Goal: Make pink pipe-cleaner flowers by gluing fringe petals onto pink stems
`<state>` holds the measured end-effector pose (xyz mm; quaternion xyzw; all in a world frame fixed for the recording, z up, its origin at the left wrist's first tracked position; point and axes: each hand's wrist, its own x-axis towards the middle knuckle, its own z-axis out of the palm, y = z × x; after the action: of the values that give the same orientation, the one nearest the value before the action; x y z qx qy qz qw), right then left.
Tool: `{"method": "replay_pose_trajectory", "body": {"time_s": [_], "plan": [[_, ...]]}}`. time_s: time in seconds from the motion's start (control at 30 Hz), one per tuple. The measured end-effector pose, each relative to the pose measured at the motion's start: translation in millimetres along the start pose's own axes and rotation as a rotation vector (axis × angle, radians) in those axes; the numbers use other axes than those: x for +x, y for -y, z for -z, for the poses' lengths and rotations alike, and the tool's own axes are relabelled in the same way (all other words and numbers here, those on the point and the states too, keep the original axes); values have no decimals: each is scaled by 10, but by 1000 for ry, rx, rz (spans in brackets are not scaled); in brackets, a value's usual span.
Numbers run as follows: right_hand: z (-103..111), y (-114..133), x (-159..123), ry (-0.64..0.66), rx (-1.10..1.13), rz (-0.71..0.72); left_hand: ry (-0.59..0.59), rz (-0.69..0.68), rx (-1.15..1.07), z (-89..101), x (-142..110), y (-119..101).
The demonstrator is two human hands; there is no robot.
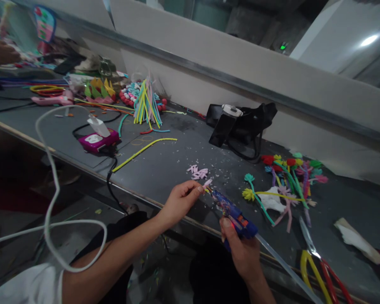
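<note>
A dark grey surface (183,156) runs across the view below a pale wall, strewn with small scraps near its middle. Against the wall lies a black bag (256,120) with a strap, and to the right of it a loose cluster of fuzzy flowers (286,170) on green, purple and yellow stems. A bundle of fuzzy stems (148,105) in yellow, blue and pink leans together on the far left part. Scissors (309,245) with one yellow and one red handle lie at the near right edge. A blue glue gun (234,213) is in the right hand (242,251), whose grip is wrapped around its handle; a translucent glue stick (285,261) juts from its rear. The left hand (180,202) reaches over the front edge, its grip narrowed to a pinch of thumb and forefinger on a small pink piece (208,183), right by the gun's nozzle. A purple socket block (96,143) stands farther left, with a yellow stem (142,150) beside it. Just beyond the left hand, a little pile of pink pieces (199,172) lies on the surface.
</note>
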<state>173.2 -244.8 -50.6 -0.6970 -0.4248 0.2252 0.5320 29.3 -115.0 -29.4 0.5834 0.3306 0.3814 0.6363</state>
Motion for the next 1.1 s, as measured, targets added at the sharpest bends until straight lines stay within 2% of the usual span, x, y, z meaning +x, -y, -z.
{"method": "replay_pose_trajectory", "body": {"time_s": [0.23,0.6,0.87,0.97,1.03,1.1], "plan": [[-10,10,24,21,5,22,3,9,2,4,9,20],[-7,75,34,-37,-49,75,7,25,-18,11,21,26],[38,-2,7,-46,-86,36,-16,54,-118,2,27,9],[100,18,52,-4,-175,139,-14,66,-176,8,33,10],[155,43,116,62,-287,270,-2,76,-205,16,36,10],[217,47,197,60,-437,418,1,88,-236,27,38,9]]}}
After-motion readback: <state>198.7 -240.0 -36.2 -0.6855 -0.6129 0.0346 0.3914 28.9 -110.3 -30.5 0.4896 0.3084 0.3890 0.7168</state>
